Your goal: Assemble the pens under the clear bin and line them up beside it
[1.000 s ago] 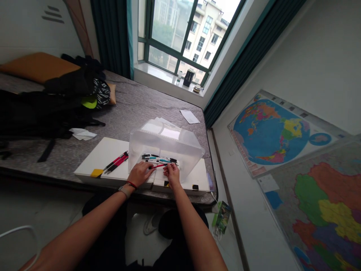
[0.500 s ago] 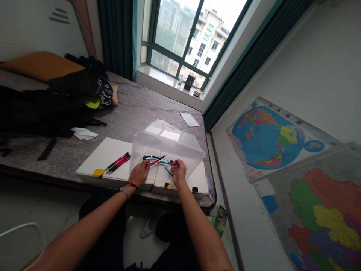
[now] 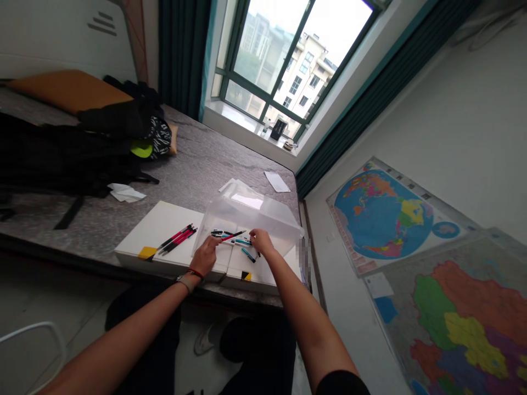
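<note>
My left hand (image 3: 205,254) is closed around the rear end of a red pen (image 3: 229,237), whose dark tip points right. Just right of that tip, my right hand (image 3: 261,241) has its fingers drawn together over several loose black and teal pens (image 3: 241,242); whether one is between them is too small to make out. A teal pen (image 3: 248,254) lies below the loose pens. The pens lie at the mouth of a clear plastic box (image 3: 267,214) tipped on its side. Left of it, several red and black pens (image 3: 178,239) rest side by side.
White boxes (image 3: 140,236) with yellow and black tabs form the work surface at the edge of a grey mattress (image 3: 197,159). Crumpled tissue (image 3: 127,192) and a dark bag (image 3: 53,159) are to the left. A wall with maps (image 3: 387,214) bounds the right.
My right hand has turned and moved slightly up and left over the loose pens. My left hand still holds the red pen. The whole view has shifted a little.
</note>
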Tool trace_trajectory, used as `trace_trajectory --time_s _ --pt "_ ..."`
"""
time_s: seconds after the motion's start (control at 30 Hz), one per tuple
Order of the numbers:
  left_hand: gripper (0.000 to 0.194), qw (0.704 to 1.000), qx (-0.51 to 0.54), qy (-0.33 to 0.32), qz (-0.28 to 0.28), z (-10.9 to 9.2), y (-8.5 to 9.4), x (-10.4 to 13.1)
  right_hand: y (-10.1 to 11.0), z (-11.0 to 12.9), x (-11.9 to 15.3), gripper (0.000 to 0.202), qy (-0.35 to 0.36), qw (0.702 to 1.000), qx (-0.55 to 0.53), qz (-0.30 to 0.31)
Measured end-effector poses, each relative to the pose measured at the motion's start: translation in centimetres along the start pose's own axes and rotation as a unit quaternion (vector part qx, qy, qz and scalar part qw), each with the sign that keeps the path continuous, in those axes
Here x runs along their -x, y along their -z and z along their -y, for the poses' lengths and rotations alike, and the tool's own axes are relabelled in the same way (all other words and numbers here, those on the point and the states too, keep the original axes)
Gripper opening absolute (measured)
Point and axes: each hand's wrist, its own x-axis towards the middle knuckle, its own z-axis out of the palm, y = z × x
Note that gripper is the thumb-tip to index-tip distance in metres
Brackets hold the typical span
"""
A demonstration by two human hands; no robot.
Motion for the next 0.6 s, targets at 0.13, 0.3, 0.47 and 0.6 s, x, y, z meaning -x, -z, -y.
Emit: trace_trajectory --time_s 0.13,0.3,0.47,0.6 --pt "0.033 1.0 -0.013 -0.005 0.017 0.1 0.1 0.2 1.2 -0.2 -0.5 0.015 0.008 0.998 0.053 0.035" --pt "0.039 0.999 -0.019 -0.016 0.041 0.3 -0.1 0.3 2.7 0.2 -1.0 0.014 -0.045 0.97 0.187 0.152" --pt "0.04 0.996 -0.045 -0.046 0.063 0.1 0.1 0.2 2.4 0.9 -0.6 0.01 -0.063 0.945 0.238 0.215" --pt "0.035 0.992 -0.063 -0.082 0.071 -0.2 0.1 0.3 2.2 2.1 -0.3 0.017 -0.038 0.944 0.252 0.211"
